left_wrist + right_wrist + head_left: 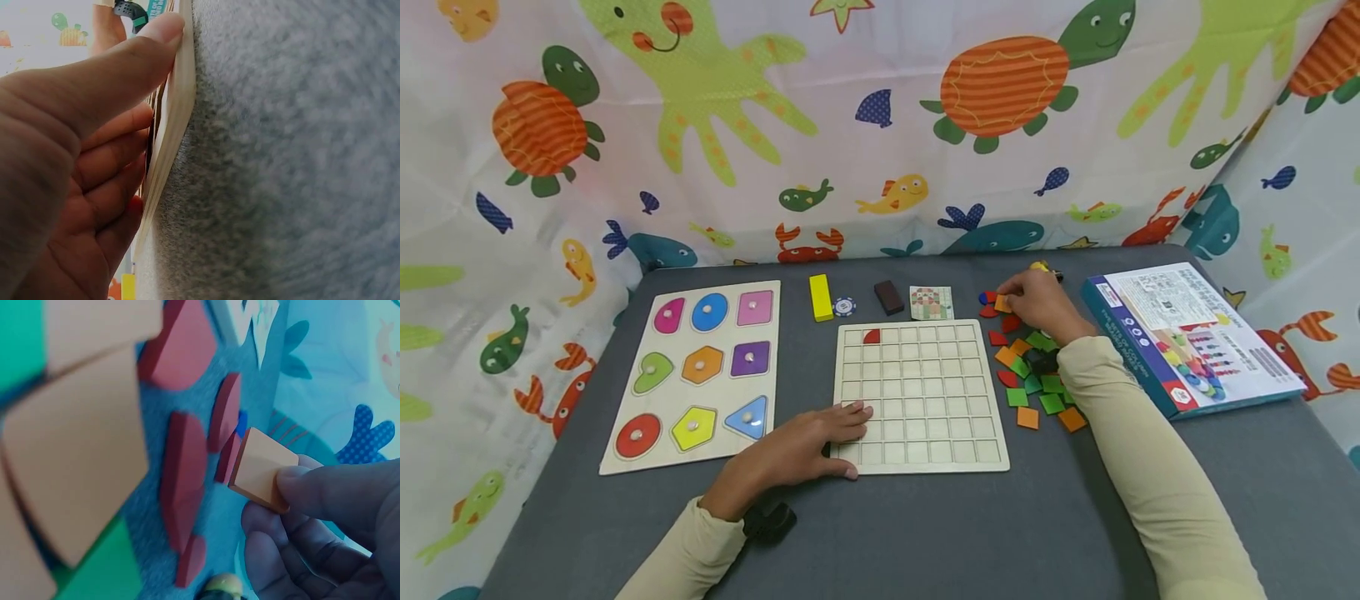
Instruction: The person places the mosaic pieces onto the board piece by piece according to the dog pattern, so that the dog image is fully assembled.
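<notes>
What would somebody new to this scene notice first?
Probably the white fabric backdrop behind the grey tabletop, especially its printed orange-striped turtles. Next, the pale wooden grid board mid-table, touched by the left hand, with one red quarter-round piece in its far row. To its right, the right hand pinches an orange square tile beside scattered red, orange and green flat pieces.

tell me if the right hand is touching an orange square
Touching: the right wrist view shows the right hand pinching the orange square, its thumb plainly against the flat face.
</notes>
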`<state>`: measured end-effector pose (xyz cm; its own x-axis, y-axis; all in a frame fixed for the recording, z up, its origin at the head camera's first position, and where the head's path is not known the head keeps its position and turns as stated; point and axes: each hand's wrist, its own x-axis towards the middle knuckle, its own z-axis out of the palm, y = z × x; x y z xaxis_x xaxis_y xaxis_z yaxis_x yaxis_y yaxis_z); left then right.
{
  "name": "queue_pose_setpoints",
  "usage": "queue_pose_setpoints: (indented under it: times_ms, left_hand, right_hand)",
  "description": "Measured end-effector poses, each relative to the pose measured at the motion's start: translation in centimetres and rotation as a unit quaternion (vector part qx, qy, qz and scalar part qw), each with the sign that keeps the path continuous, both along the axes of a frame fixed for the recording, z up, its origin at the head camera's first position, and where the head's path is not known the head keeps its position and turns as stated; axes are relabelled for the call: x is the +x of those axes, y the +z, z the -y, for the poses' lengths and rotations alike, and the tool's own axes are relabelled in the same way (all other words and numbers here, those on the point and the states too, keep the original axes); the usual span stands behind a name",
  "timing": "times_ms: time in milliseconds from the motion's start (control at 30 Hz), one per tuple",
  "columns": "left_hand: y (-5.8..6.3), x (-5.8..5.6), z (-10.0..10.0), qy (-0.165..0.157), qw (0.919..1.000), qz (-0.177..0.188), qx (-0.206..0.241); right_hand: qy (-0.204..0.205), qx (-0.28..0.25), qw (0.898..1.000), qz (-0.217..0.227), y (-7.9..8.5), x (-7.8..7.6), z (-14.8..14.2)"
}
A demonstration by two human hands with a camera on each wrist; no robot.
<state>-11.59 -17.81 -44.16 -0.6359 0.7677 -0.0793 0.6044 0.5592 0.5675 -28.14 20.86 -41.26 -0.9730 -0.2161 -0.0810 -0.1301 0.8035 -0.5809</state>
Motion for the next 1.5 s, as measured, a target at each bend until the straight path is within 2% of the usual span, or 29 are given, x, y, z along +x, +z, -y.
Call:
queue_pose_setpoints:
  times_ms: [367, 1100, 1500]
  left_hand:
    - [0.2, 0.1, -0.2, 0.004, 0.9999, 0.013, 0.010]
    - [0.2, 0.1, -0.1, 0.005, 0.9997, 0.018, 0.015]
    - [0.1, 0.0, -0.1, 0.005, 0.9997, 0.020, 0.016]
  right_hand:
    - [0.032, -0.026, 0.999, -0.029, 0.6, 0.6, 3.0]
    - [0.090, -0.070, 0.993, 0.000, 0.7, 1.0, 9.1]
    - [0.122, -0.072, 0.990, 0.017, 0.1, 1.4, 12.5]
